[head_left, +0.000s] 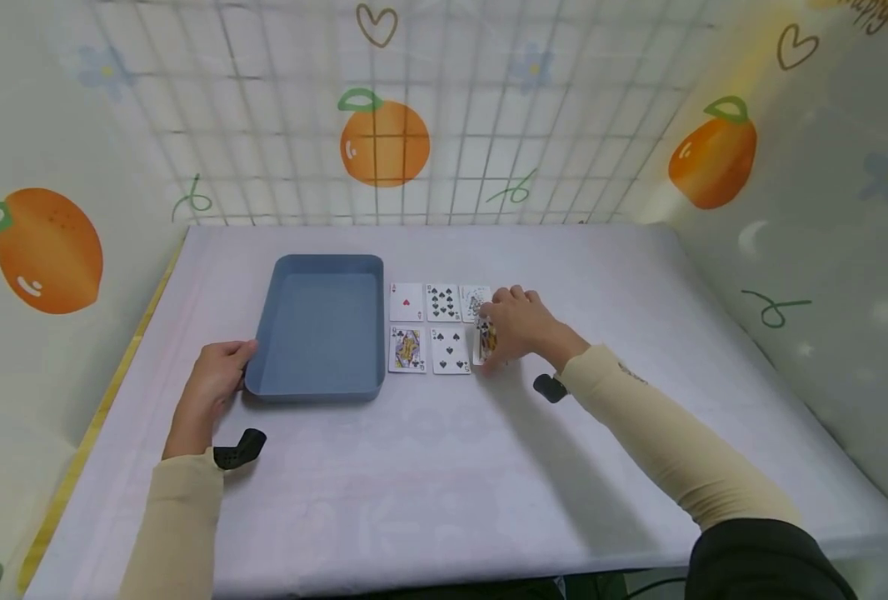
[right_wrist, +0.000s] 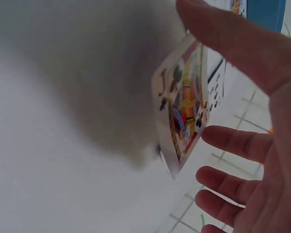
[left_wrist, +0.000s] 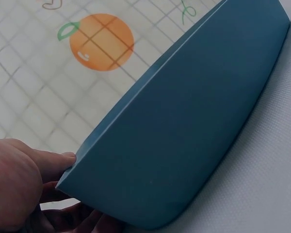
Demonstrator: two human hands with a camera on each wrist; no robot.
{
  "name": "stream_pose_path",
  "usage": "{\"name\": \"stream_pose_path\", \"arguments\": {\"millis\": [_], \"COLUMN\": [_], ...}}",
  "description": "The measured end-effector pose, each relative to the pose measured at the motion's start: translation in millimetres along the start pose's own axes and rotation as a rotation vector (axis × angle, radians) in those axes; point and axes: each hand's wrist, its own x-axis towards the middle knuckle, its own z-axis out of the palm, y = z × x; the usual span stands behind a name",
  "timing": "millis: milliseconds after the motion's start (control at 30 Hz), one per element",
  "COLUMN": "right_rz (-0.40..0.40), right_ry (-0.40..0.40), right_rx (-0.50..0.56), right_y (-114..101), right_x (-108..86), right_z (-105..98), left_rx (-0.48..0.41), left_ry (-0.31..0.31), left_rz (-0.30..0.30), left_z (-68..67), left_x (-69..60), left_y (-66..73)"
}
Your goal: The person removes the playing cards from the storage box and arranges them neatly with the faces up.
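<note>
My left hand [head_left: 215, 375] grips the left side of a blue-grey tray [head_left: 264, 362], near its front corner. In the left wrist view, the thumb lies at the rim and other fingers are beneath the tray wall [left_wrist: 169, 116]. My right hand [head_left: 522, 321] pinches a jack of clubs playing card [right_wrist: 186, 104] between thumb and fingertips. That card stands tilted at the right end of the front row. Beside it lie a card with several spades [head_left: 451, 351] and a club face card [head_left: 407, 349]. Behind are an ace of hearts [head_left: 406, 302], a black-suit card [head_left: 443, 302] and a patterned card [head_left: 474, 300], partly hidden.
A white cloth covers the table [head_left: 429, 475]. The tray stands left of the cards, with its inside bare. A wire grid [head_left: 474, 142] behind a printed curtain closes off the back, and curtain also hangs at both sides. Yellow tape [head_left: 107, 400] runs along the left edge.
</note>
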Motion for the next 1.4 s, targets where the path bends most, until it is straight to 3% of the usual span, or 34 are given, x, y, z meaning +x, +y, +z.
{"name": "stream_pose_path", "arguments": {"millis": [667,1400], "right_rz": [-0.016,-0.065], "right_ry": [-0.038,-0.07], "right_rx": [0.026,0.076], "right_y": [0.9,6.8], "right_x": [1.8,4.9], "right_z": [17.3,17.5], "left_rx": [-0.03,-0.031], "left_ry": [-0.005,-0.015], "left_rz": [-0.04,-0.069], "left_z": [1.5,0.8], "left_x": [-2.0,-2.8], "left_y": [4.1,6.2]}}
